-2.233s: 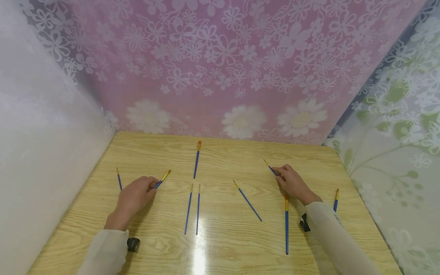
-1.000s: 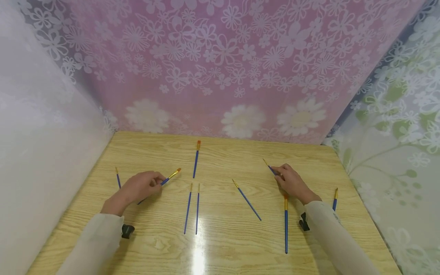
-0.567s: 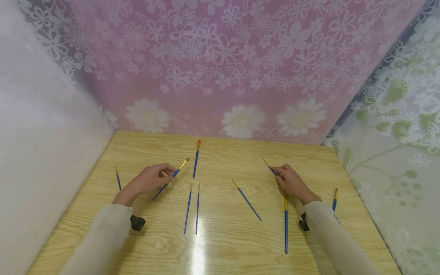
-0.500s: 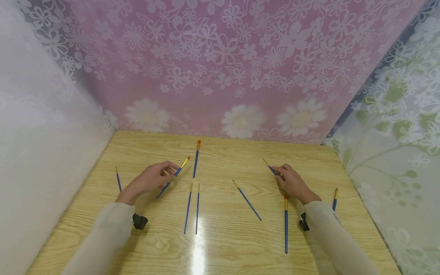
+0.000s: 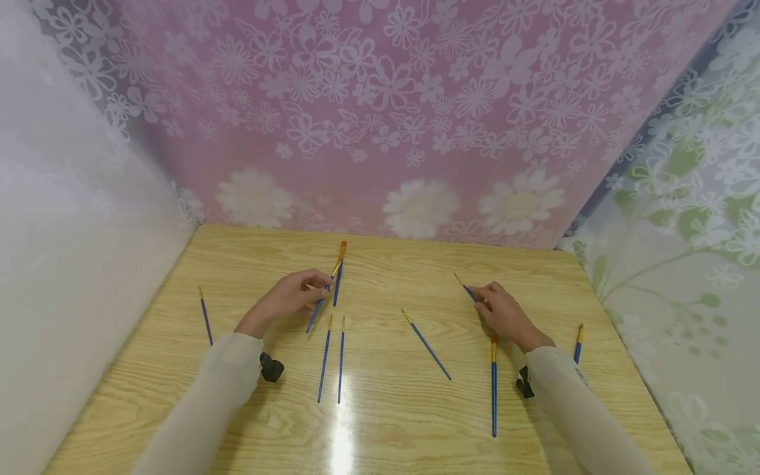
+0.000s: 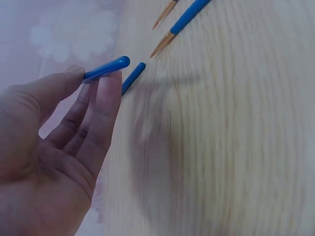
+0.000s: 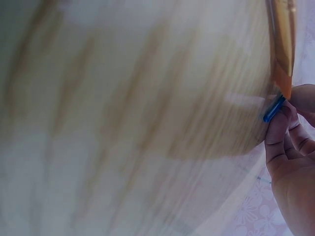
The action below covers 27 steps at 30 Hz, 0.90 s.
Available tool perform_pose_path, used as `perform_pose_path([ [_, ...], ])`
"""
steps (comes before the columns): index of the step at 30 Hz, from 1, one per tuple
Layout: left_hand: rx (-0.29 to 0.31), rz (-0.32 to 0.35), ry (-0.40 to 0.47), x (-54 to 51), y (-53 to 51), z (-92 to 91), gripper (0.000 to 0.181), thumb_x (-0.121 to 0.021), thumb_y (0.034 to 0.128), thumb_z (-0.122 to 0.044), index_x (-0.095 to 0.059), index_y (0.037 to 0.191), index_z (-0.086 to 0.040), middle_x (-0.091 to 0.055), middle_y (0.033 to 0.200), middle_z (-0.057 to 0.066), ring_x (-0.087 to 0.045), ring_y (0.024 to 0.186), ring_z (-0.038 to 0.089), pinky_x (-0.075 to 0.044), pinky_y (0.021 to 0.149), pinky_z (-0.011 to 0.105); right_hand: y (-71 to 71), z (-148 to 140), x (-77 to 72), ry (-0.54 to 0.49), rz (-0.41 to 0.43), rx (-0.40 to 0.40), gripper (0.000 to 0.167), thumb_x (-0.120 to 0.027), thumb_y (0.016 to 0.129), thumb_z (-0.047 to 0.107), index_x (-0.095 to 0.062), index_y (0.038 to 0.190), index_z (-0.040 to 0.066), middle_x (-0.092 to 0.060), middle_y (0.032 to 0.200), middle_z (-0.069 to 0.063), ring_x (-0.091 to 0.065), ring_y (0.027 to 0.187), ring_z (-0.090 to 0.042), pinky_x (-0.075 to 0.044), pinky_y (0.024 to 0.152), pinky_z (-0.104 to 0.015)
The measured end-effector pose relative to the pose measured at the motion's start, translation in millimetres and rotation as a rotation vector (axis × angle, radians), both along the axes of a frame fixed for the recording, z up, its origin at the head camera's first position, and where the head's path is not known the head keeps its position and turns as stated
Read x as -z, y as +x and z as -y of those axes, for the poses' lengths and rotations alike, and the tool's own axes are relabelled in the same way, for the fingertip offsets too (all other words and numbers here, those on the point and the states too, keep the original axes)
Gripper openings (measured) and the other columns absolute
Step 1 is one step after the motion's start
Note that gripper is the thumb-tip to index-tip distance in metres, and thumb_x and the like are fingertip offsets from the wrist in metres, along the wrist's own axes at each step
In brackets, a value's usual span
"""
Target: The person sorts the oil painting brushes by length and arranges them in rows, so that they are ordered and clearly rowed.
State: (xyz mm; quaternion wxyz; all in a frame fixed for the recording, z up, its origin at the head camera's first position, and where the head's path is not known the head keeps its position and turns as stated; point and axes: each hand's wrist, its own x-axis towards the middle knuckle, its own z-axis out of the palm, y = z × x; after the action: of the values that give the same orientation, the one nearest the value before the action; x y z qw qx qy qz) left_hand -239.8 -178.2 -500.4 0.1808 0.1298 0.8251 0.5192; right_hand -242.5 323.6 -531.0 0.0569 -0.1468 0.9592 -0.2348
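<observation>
My left hand (image 5: 295, 295) pinches a blue-handled paintbrush (image 5: 315, 317) between thumb and fingers, its bristle end pointing up and right. That brush overlaps a flat orange-tipped paintbrush (image 5: 339, 277) lying at the back; in the left wrist view the held handle's end (image 6: 109, 68) is raised above the table. At the right, my right hand (image 5: 503, 316) pinches a thin paintbrush (image 5: 468, 291) by its blue handle, tip toward the back left. Its blue end (image 7: 274, 109) shows in the right wrist view beside an orange-bristled brush (image 7: 283, 54).
Two fine brushes (image 5: 324, 359) (image 5: 341, 361) lie side by side mid-table. A slanted brush (image 5: 429, 346) and an upright wide one (image 5: 494, 389) lie further right. Single brushes lie near the left (image 5: 206, 316) and right (image 5: 578, 343) edges. Patterned cloth (image 5: 380, 119) walls the wooden table (image 5: 386, 429).
My left hand has moved right with its paintbrush, which has swung steeper and now crosses in front of the flat brush at the back. The right hand has stayed in place.
</observation>
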Motion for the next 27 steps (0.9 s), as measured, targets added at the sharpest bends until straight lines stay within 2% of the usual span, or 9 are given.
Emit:
perform_pose_path([
  [10,-0.037,0.072,0.075,8.6,-24.1,-26.1,0.041,-0.064,0.1116,-0.016,-0.060,0.152,-0.010,-0.058,0.144,0.018,-0.071,0.112,0.029,-0.066,0.086,0.039,0.7,1.4,-1.4,0.001,-0.003,-0.001,0.047,-0.059,0.112,0.009,-0.053,0.157,-0.003,-0.059,0.124,-0.021,-0.060,0.092,-0.023,-0.053,0.079,-0.041],
  [17,-0.094,0.056,0.072,11.8,-33.9,-40.9,0.040,-0.065,0.1111,-0.015,-0.062,0.151,-0.013,-0.060,0.144,0.014,-0.071,0.093,0.025,-0.065,0.076,0.036,-0.6,0.8,-0.1,0.003,0.004,0.002,0.047,-0.058,0.113,0.009,-0.053,0.158,-0.001,-0.058,0.125,-0.021,-0.059,0.092,-0.023,-0.053,0.080,-0.042],
  [22,-0.142,0.033,0.022,11.1,-38.3,-53.2,0.040,-0.066,0.1102,-0.013,-0.064,0.150,-0.012,-0.065,0.138,0.014,-0.070,0.084,0.021,-0.065,0.072,0.032,-1.3,0.4,0.4,0.002,0.005,0.000,0.047,-0.058,0.113,0.010,-0.053,0.158,-0.001,-0.058,0.127,-0.021,-0.060,0.094,-0.024,-0.054,0.083,-0.045],
  [27,-0.164,-0.003,-0.037,8.0,-40.5,-62.1,0.039,-0.066,0.1096,-0.011,-0.064,0.148,-0.008,-0.067,0.132,0.017,-0.069,0.077,0.019,-0.065,0.069,0.033,-0.1,-0.1,0.7,0.003,0.005,0.001,0.047,-0.059,0.112,0.009,-0.053,0.158,-0.001,-0.059,0.125,-0.021,-0.059,0.092,-0.023,-0.054,0.082,-0.044],
])
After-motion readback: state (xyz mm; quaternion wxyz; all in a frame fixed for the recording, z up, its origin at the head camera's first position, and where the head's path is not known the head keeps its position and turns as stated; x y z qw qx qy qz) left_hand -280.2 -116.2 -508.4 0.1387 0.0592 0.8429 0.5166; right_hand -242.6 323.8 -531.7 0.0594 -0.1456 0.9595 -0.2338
